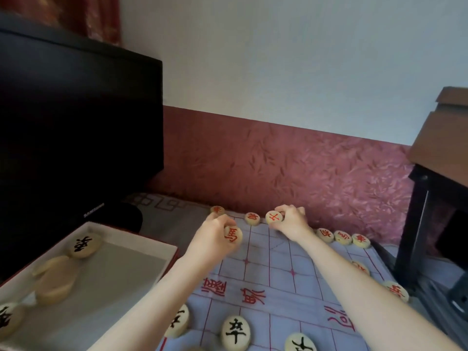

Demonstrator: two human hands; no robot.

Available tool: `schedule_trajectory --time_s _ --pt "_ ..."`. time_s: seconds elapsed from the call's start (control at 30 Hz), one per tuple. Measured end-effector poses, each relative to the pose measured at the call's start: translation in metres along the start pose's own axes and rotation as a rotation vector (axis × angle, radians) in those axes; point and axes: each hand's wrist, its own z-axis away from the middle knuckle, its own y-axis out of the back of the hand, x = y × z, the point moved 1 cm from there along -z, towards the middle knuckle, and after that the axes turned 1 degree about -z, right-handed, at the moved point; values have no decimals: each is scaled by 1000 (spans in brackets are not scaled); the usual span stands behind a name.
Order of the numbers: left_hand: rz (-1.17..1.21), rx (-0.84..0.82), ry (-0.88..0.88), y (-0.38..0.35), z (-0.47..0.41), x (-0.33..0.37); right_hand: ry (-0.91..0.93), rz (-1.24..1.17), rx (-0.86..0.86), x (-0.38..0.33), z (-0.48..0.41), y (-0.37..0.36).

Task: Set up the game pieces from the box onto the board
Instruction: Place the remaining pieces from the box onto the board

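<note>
both hands are out at the far edge of the board (278, 282), each one gripping a round cream game piece with a red character on it. left hand (217, 236) has its fingers wrapped round a red-marked piece (233, 235), held face up toward the camera just over the far-left part of the grid. right hand (291, 221) is pinching another red-marked piece (274, 217) at the back row, tilted a bit; can't tell if it's actually touching the cloth or just above it.

along that back row there's a red piece in the far corner (217, 210) at about 11 o'clock from the left hand, another red piece (252, 218) sitting between the two hands, and three red pieces in a line (342, 237) at roughly 4 o'clock from the right hand, nearly touching each other. two more red ones (395, 291) sit down the right edge, one partly hidden by the forearm.

nearest the camera, at 6 o'clock, three black-marked pieces (236, 331) lie on the near side of the board, past the red printed river text.

box (141, 239) is at 9 o'clock, just left of the board, open, white-walled. it holds a black-marked piece (84, 244) near its far corner, a couple of blank-side-up pieces (57, 281) overlapping in the middle, and another black one cut off at the bottom edge.

dark monitor (76, 127) stands behind the box.
</note>
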Motion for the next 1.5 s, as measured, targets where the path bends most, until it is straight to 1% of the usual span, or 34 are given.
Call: schedule_trajectory --time_s 0.17,0.47,0.57,0.73,1.03,1.23,1.33,1.5 --pt "26 -12 31 -5 -22 -8 19 97 -36 5 -21 -13" --pt "36 -43 41 -16 -36 -20 13 122 -133 16 -26 -27" --pt "12 -32 31 -17 -43 -21 35 108 -111 17 -26 -27" --pt "-106 21 -5 -19 -76 -20 119 38 -44 16 -20 -18" --pt "-454 -65 -45 -47 -127 -23 254 0 26 14 -12 -5" --pt "-568 -140 -11 -58 -127 -30 273 -47 48 17 -11 -3" --pt "-553 -150 22 -61 -125 -33 296 -21 49 18 -8 -3" --pt "-409 -98 44 -57 -120 -36 294 -32 40 18 -2 -3"
